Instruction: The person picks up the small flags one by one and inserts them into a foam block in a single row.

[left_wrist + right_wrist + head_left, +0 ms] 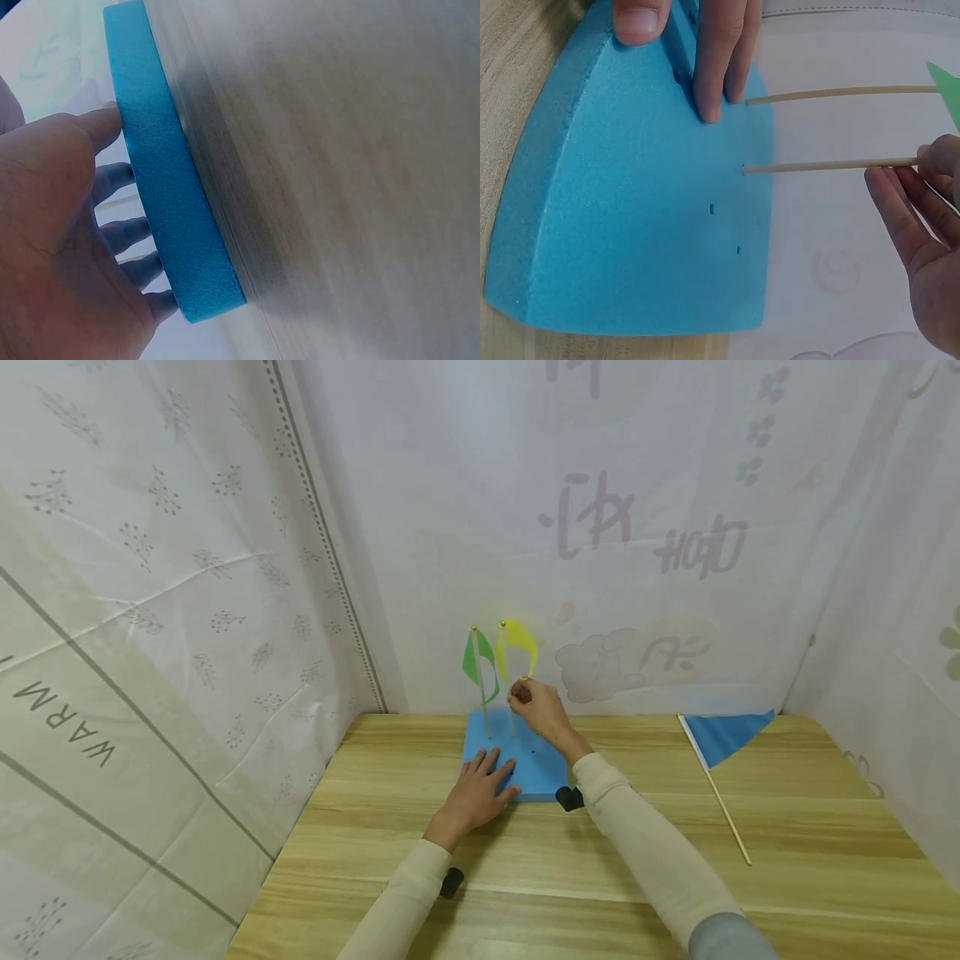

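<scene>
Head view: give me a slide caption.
Left hand on block, right hand pinching yellow flag by its stick.

Each arm is clad in a long cream sleeve, left sleeve [401, 902] and right sleeve [648, 839], of plain soft cloth that, from where I stand, creases lightly along its length. The right cuff [600, 777] bunches at the wrist; further up, a grey-blue section [731, 937] adjoins the cream. A small black unit projects beside each wrist — left unit [452, 882], right unit [569, 798] — compact, with rounded edges; its fastenings are too small to make out. The left hand [477, 793] and right hand [542, 710] are bare.
</scene>
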### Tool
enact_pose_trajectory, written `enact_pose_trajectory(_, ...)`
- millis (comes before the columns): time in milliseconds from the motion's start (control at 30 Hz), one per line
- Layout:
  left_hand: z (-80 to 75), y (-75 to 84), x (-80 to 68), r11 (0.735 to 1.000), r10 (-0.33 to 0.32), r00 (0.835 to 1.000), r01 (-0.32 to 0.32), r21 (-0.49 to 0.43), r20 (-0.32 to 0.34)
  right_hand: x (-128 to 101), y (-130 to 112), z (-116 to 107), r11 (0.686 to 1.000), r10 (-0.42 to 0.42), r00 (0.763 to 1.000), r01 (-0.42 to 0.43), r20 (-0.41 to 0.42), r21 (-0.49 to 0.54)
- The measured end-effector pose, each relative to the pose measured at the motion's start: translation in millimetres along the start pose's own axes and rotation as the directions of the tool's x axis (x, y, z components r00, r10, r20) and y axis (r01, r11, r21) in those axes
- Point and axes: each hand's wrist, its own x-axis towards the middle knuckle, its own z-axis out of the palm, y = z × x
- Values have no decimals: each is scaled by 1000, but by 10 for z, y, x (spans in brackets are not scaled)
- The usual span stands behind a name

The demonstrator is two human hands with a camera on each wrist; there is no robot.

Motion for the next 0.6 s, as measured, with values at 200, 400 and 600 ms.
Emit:
enact_pose_trajectory(200,6,-1,10,1000,-1,1000,1,0,5,-25,7,-29,1000,6,1000,-6,5,2)
enact_pose_trajectory(400,13,-13,14,1000,-10,1000,10,1,11,-56,28,-103,1000,15,1000,-15,7,7)
enact_pose_trajectory(600,24,-19,23,1000,-2,1000,3,-14,4,-139,115,-267,1000,21,1000,-21,1,5)
